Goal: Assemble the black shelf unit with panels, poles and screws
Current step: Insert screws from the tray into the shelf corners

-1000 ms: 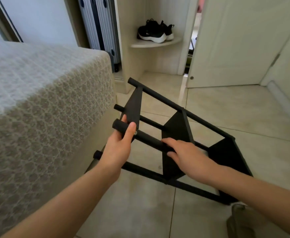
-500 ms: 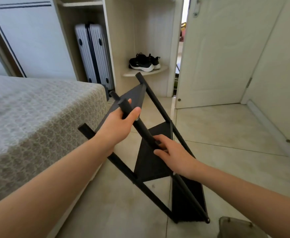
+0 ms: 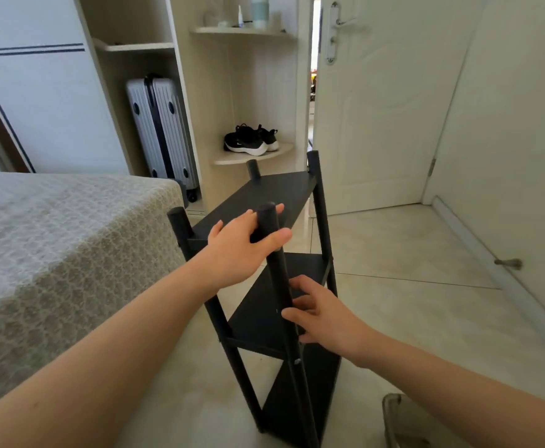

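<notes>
Shelf unit (image 3: 274, 195) just got tipped upright onto the floor (image 3: 410, 318), left hand (image 3: 242, 247) gripping the front pole (image 3: 279, 286), right hand (image 3: 326, 318) spread loose against it, so basically assembled.

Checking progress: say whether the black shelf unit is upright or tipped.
Upright: the black shelf unit has poles near vertical, panels level.

Single head-worn wide-angle view, looking forward and down, close over shelf unit (image 3: 277, 286)
</notes>
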`<act>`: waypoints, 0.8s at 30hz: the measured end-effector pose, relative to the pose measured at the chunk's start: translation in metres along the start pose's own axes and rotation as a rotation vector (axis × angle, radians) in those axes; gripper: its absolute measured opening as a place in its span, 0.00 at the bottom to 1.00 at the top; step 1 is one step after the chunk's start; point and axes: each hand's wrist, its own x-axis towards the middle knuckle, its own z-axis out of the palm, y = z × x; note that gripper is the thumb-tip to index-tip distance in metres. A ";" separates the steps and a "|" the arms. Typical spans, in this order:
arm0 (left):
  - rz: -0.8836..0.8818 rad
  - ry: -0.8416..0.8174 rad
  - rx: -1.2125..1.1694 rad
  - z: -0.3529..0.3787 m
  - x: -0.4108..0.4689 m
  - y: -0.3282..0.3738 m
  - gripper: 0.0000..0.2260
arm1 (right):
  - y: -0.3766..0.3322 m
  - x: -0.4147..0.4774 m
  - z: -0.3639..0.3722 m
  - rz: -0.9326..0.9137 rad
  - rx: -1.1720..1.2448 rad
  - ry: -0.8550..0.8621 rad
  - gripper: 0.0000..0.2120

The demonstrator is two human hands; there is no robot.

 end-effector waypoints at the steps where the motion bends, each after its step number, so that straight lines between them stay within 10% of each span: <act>1: 0.025 -0.015 0.012 0.002 -0.005 0.003 0.23 | 0.001 -0.007 0.001 0.003 0.020 0.003 0.17; 11: 0.301 0.037 0.048 0.019 -0.044 0.011 0.30 | 0.021 -0.054 0.011 0.037 0.117 -0.011 0.13; 20: 0.406 0.289 0.072 0.033 -0.063 -0.010 0.14 | 0.020 -0.045 0.000 0.100 0.005 -0.108 0.18; 24: 0.391 0.243 0.054 0.032 -0.068 -0.008 0.10 | 0.022 -0.024 -0.037 0.132 -0.085 0.140 0.20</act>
